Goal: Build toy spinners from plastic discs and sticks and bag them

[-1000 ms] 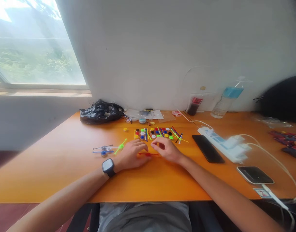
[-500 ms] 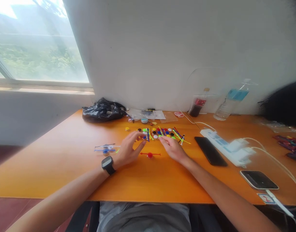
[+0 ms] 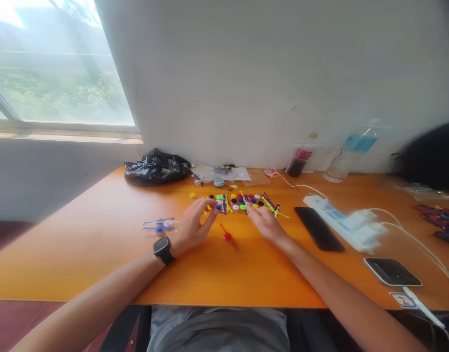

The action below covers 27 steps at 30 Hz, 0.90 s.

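A red spinner (image 3: 227, 237), a round piece with a pointer across it, stands on the table between my hands. Its pointer lies slantwise and is blurred toward the lower end. To its left, my left hand (image 3: 195, 222), with a black watch at the wrist, has thumb and fingers apart beside a blue disc (image 3: 218, 208). My right hand (image 3: 263, 222) is curled with its fingertips together near a green disc (image 3: 242, 207); whatever may be in them is hidden. Colored pointer sticks (image 3: 224, 203) and more discs lie in rows just beyond. Assembled blue and white spinners (image 3: 160, 229) are left of my left hand.
A black plastic bag (image 3: 156, 168) rests at the back left. On the right are a black phone (image 3: 319, 229), a white power strip (image 3: 338, 220) with cables, and a second phone (image 3: 392, 272). Two bottles, one a cola bottle (image 3: 299, 162), are by the wall.
The red spinner's pointer has turned from lying level to a slant. My right hand has shifted slightly right; my left hand has barely moved.
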Available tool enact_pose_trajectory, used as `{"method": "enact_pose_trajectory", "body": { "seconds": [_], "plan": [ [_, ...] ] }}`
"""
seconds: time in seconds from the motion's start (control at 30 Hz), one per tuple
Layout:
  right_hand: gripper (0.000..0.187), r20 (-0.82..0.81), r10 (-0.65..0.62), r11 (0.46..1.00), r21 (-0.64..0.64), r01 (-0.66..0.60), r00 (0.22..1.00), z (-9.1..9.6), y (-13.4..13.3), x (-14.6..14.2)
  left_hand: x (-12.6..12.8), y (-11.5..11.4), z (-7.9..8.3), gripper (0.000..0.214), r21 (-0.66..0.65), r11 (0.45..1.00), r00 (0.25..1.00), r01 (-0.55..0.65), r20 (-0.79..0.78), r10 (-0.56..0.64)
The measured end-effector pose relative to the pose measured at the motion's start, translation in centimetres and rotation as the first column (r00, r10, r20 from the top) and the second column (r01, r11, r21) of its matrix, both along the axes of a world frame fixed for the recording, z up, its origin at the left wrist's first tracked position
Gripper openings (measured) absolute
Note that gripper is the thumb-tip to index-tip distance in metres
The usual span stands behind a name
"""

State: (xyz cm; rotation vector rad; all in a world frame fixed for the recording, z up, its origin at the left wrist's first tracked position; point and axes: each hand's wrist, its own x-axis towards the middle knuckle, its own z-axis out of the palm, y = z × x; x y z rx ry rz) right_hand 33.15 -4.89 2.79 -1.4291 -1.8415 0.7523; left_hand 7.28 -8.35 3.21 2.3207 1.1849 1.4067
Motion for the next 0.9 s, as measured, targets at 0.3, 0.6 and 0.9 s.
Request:
{"method": "enact_pose_trajectory", "body": {
  "seconds": [0.3, 0.6, 0.9],
  "plan": [
    [0.063, 0.103, 0.021, 0.991, 0.129, -0.034, 0.994, -0.5, -0.8, -0.8, -3.9, 3.3, 1.5, 0.024, -0.003, 0.974, 0.948, -0.227, -0.231, 0.22],
    [0.065, 0.122, 0.024, 0.986, 0.163, -0.044, 0.992, -0.4, -0.9, -0.9, -6.9, 7.5, 0.4, 0.044, -0.227, 0.936, 0.775, -0.27, -0.628, 0.07],
    [0.063, 0.139, 0.052, 0.982, 0.173, -0.076, 0.989, 0.0, -1.1, -0.9, -6.5, 10.8, 2.1, 0.023, -0.298, 0.898, 0.761, -0.325, -0.646, 0.061]
  ]
}}
